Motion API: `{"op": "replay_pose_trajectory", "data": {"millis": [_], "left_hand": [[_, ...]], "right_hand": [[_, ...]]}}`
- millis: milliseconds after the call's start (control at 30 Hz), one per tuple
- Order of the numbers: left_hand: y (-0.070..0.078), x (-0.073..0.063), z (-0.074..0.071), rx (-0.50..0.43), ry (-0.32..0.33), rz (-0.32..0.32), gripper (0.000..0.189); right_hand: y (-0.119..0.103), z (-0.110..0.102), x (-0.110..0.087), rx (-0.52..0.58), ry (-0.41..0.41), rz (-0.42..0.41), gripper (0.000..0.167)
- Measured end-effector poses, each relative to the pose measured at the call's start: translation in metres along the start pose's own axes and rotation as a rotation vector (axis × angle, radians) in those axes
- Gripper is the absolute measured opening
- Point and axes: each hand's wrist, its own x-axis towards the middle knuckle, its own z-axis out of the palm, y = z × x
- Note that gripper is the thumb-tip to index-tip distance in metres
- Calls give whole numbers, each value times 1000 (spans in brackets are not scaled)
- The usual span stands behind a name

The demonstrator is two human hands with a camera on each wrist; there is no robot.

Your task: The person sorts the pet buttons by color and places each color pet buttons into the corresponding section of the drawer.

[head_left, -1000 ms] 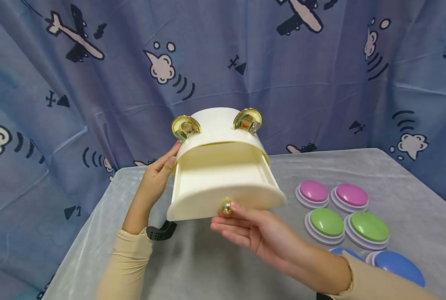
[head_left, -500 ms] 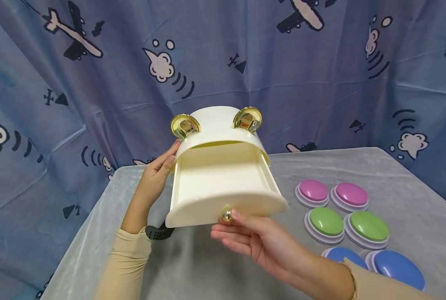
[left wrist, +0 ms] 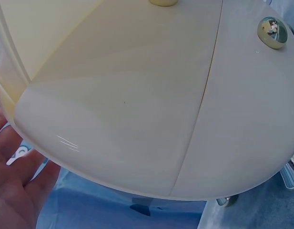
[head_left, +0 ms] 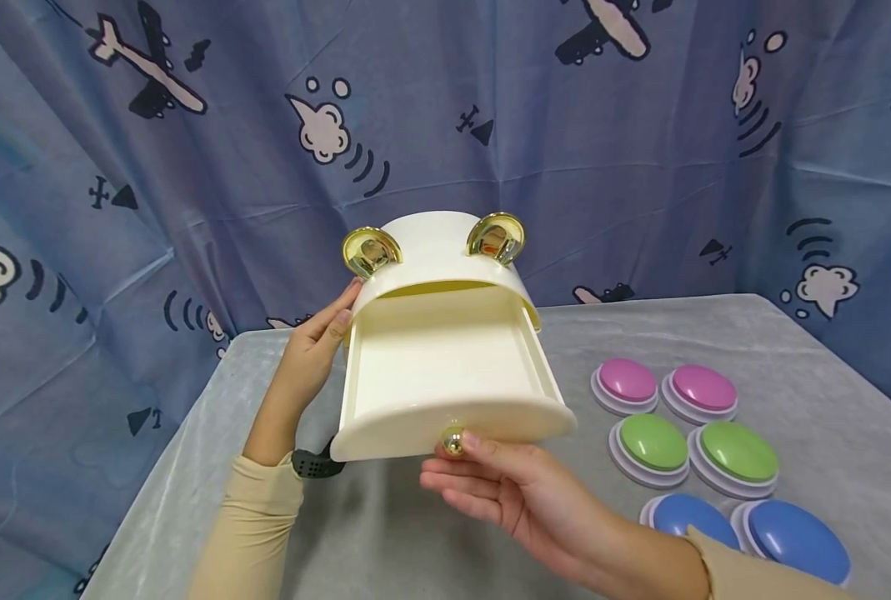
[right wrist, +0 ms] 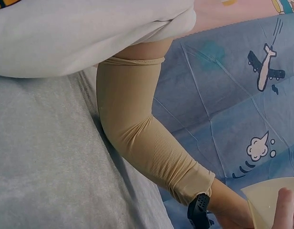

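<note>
A white desktop drawer box [head_left: 433, 250] with two gold ear-shaped pieces [head_left: 495, 237] on its rounded top stands tilted in the head view. Its cream drawer [head_left: 445, 358] is pulled well out, and nothing lies inside. My left hand [head_left: 301, 371] grips the box's left side, thumb near the front edge. Below the drawer front, my right hand [head_left: 508, 492] pinches the round gold knob [head_left: 453, 442] with thumb and a finger, the other fingers extended beneath. A glossy white panel [left wrist: 123, 109] with a seam fills the left wrist view; a fingertip [right wrist: 284, 210] shows in the right wrist view.
Right of the box, pink [head_left: 628, 380], green [head_left: 653, 442] and blue [head_left: 693, 518] domed buttons on white bases stand in pairs on the grey cloth-covered table [head_left: 565, 342]. A blue curtain with airplane prints [head_left: 430, 67] hangs close behind.
The drawer front and its knob have moved lower and toward me with my right hand, so the drawer is slightly further out. My left hand stays on the box's side.
</note>
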Motion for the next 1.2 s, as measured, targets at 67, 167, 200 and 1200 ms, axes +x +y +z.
{"op": "replay_pose_trajectory", "data": {"millis": [67, 167, 200, 1200], "left_hand": [[1, 0, 0, 3, 1, -1, 44], [1, 0, 1, 5, -1, -3, 44], [2, 0, 1, 2, -2, -1, 44], [0, 0, 0, 0, -11, -7, 46]], "right_hand": [[1, -1, 0, 4, -5, 1, 21], [2, -2, 0, 5, -6, -1, 21], [2, -2, 0, 5, -4, 0, 21], [-32, -6, -30, -374, -134, -92, 36]]}}
